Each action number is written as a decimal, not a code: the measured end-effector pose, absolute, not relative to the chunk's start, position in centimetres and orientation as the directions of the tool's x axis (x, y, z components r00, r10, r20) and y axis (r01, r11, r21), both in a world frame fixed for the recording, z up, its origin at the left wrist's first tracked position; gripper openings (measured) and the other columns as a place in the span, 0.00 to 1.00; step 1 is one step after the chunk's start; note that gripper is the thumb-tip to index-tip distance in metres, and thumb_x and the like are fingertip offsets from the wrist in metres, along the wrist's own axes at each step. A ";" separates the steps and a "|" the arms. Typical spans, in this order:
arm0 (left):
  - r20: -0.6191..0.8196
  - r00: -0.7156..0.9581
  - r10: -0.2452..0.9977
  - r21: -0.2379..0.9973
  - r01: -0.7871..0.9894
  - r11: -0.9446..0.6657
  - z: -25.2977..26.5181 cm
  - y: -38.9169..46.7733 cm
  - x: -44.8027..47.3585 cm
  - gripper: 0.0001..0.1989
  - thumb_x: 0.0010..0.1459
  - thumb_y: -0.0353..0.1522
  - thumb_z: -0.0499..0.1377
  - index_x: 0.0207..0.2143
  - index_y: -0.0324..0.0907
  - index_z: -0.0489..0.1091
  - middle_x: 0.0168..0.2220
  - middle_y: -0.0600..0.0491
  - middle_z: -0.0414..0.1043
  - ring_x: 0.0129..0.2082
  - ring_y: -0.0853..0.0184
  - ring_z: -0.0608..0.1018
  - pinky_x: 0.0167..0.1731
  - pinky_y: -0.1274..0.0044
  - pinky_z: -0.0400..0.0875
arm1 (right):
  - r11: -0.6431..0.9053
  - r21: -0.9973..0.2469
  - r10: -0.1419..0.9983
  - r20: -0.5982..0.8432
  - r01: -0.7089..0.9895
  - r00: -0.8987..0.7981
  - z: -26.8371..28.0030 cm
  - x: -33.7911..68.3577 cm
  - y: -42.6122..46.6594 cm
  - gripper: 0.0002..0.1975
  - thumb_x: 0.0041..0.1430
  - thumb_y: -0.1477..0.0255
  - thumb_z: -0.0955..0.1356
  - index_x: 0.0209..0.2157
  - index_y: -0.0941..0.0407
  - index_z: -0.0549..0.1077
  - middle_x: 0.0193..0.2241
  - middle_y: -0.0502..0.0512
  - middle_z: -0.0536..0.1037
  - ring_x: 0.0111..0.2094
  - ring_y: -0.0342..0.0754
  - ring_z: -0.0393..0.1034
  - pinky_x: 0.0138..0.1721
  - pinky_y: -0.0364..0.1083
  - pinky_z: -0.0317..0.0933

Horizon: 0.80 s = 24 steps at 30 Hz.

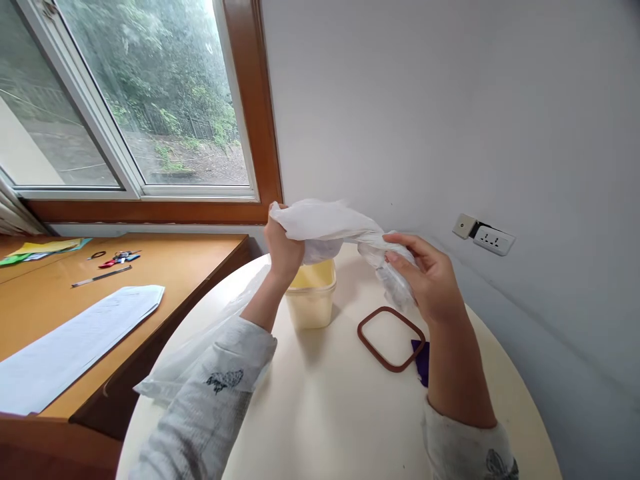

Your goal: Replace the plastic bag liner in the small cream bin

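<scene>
The left hand [283,247] is raised above the round worktop [325,407], and its fingers are closed around one end of a white bag [325,223]. The right hand [427,280] holds the other end, where the bag is twisted and crumpled; its fingers [400,250] are curled over the plastic and grip it. The bag stretches between the two hands in the air, and it does not touch the worktop.

Just below the left fingers and a little to their right stands a yellow box [311,300] without a lid. Part of the bag hangs in front of its back edge. Below the right fingers a brown ring [391,337], square with round corners, lies flat on the worktop. A purple piece [423,360] lies beside the ring and is partly hidden by the right forearm. Another clear bag [195,353] lies under the left forearm, at the worktop's edge.

Far to the left of the left fingers there is a wooden desk [175,267] with a white sheet [75,343], a pen [101,276] and some small coloured things. Behind it is a window [135,100]. To the right of the right fingers a socket [493,239] is on the wall.
</scene>
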<state>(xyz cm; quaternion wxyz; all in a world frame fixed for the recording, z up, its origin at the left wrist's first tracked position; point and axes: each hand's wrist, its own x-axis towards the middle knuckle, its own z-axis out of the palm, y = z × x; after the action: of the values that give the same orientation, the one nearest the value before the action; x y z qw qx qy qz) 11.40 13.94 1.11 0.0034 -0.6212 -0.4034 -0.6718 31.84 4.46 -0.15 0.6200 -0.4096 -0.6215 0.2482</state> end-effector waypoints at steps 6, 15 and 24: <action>0.741 -0.322 0.589 0.670 0.423 -0.610 -1.8 15.7 12.1 0.11 0.46 0.27 0.52 0.35 0.41 0.63 0.36 0.51 0.70 0.38 0.64 0.73 0.37 0.75 0.66 | 0.524 -0.831 0.839 0.542 0.187 0.052 -0.6 31.4 5.1 0.14 0.54 0.68 0.65 0.44 0.51 0.70 0.42 0.53 0.73 0.43 0.49 0.67 0.40 0.47 0.64; 0.566 -0.268 0.779 0.813 0.336 -0.475 -2.0 16.5 11.2 0.19 0.44 0.28 0.55 0.43 0.39 0.67 0.42 0.47 0.72 0.42 0.61 0.74 0.39 0.74 0.68 | 0.472 -0.871 0.875 0.482 0.134 0.050 -1.2 30.6 6.0 0.16 0.53 0.70 0.66 0.45 0.50 0.68 0.43 0.52 0.73 0.44 0.48 0.68 0.42 0.46 0.63; 0.330 0.137 0.934 0.463 0.839 -0.287 1.2 14.3 9.5 0.13 0.48 0.39 0.55 0.33 0.41 0.71 0.35 0.47 0.74 0.38 0.52 0.75 0.35 0.68 0.68 | 0.463 -0.880 0.878 0.472 0.107 0.081 -1.3 30.5 6.4 0.14 0.53 0.70 0.65 0.43 0.50 0.69 0.39 0.51 0.75 0.40 0.47 0.70 0.39 0.46 0.63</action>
<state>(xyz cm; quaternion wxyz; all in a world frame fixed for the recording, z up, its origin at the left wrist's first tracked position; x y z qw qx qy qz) 9.54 14.27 1.18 -0.0831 -0.7495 -0.5913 -0.2859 30.54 6.37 -1.34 0.6100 -0.4106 -0.5995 0.3162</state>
